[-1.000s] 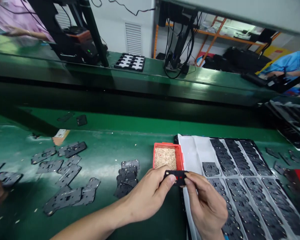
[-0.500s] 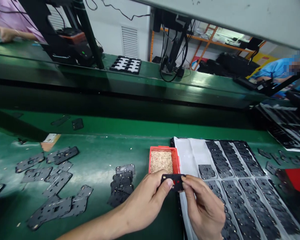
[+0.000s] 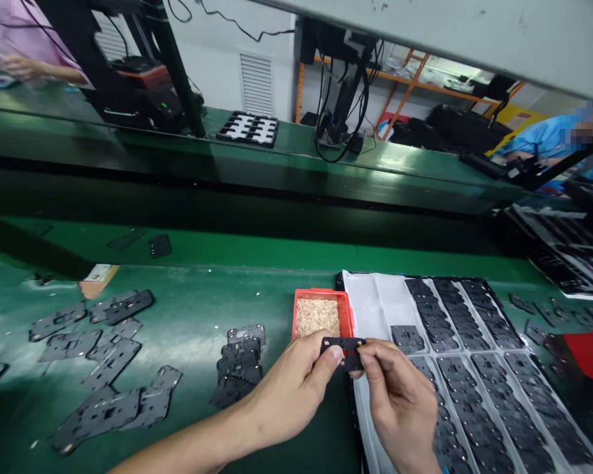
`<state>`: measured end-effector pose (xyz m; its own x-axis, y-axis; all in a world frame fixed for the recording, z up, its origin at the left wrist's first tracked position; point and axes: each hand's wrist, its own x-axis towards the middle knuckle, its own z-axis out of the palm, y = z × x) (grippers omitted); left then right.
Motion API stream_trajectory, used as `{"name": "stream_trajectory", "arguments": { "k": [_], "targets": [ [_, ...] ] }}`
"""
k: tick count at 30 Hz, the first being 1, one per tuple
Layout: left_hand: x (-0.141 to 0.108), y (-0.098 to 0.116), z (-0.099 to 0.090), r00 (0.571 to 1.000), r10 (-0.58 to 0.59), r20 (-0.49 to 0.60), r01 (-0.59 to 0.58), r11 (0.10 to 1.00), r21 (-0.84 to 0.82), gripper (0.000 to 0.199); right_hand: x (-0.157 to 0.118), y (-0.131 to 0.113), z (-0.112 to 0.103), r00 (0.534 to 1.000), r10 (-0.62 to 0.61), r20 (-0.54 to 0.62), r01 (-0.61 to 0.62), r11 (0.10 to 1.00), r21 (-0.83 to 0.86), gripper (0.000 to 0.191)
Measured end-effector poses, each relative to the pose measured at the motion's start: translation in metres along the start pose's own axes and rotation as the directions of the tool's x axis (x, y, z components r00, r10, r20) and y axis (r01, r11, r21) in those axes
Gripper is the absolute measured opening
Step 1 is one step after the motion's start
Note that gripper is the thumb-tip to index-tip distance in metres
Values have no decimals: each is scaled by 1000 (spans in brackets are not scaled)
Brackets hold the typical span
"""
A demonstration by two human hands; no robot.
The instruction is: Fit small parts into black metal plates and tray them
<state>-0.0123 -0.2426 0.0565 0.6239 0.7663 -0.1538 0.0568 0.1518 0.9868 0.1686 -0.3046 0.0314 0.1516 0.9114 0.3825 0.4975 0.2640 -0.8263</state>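
A small flat black plastic plate (image 3: 343, 353) with cut-outs and a few gold-coloured spots is held up between my two hands. My left hand (image 3: 296, 378) is closed on its left end, thumb on top. The thumb and fingertips of my right hand (image 3: 400, 398) pinch at the right end; whether a tiny part is also between them cannot be made out. Just behind the plate stands a red box (image 3: 346, 316) of small tan bits (image 3: 317, 317). To the left lies a short overlapping row of similar black plates (image 3: 240, 362).
At right, a white-lined tray (image 3: 363, 296) holds columns of black plates (image 3: 474, 401). More loose plates (image 3: 99, 411) spread over the left of the green table (image 3: 188, 303). A red bin (image 3: 590, 355) sits far right. Two other people work beyond the bench, near a monitor stand (image 3: 343, 99).
Both hands stay on the plate, which has risen slightly and tilted a little. On the green strip behind, two black pieces have shifted a little to the right. The co-worker's hand at upper left has moved.
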Motion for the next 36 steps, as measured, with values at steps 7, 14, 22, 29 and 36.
{"name": "stream_trajectory", "arguments": {
  "k": [7, 14, 22, 29, 36],
  "targets": [
    [2, 1, -16, 1000, -22, 1, 21, 989, 144, 35, 6, 1, 2, 990, 140, -4, -138, 980, 145, 13],
    [4, -5, -22, 997, 17, -76, -6, 991, 134, 32, 10, -4, 14, 984, 156, 89, -168, 975, 145, 17],
    [6, -19, -18, 981, 76, -176, -49, 987, 155, 32, 2, -5, 18, 999, 2, 42, -3, 1000, 19, 25],
    [5, -19, -21, 987, 92, -131, -75, 989, 127, 30, 2, -4, 16, 999, 14, 45, -16, 999, 32, 27],
    [5, -21, -20, 988, 78, -137, -67, 994, 83, 32, 0, -3, 15, 999, -19, 32, 19, 1000, 0, 28]
  ]
}}
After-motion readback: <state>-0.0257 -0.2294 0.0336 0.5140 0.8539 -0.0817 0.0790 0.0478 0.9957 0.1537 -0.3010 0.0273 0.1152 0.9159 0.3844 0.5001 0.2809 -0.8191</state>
